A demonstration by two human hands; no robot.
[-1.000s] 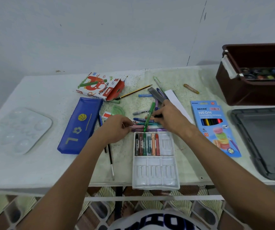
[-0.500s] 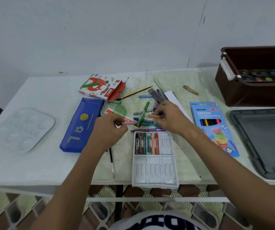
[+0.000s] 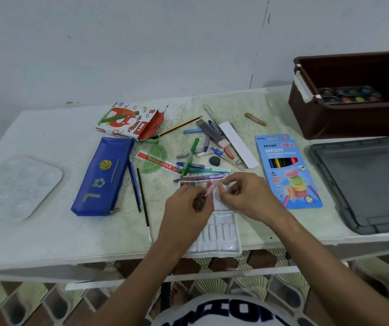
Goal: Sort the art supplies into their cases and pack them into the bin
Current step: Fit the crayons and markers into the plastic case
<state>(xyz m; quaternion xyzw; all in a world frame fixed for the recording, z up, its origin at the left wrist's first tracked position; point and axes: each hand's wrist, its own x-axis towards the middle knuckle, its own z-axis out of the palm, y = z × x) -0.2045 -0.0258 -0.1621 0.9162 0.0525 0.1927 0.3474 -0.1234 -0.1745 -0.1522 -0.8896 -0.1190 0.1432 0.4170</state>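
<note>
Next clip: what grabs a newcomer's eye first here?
Both hands, left hand and right hand, meet over the white crayon tray at the table's near edge, pinching a pink crayon. Behind them lies a scatter of pens and crayons; far right stands the brown bin.

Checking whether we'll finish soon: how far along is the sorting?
Early. Done: paint set sits in the brown bin. In hand: both hands, left and right, hold a pink pastel over the white tray. Left: scattered pens and pastels, blue pouch.
</note>
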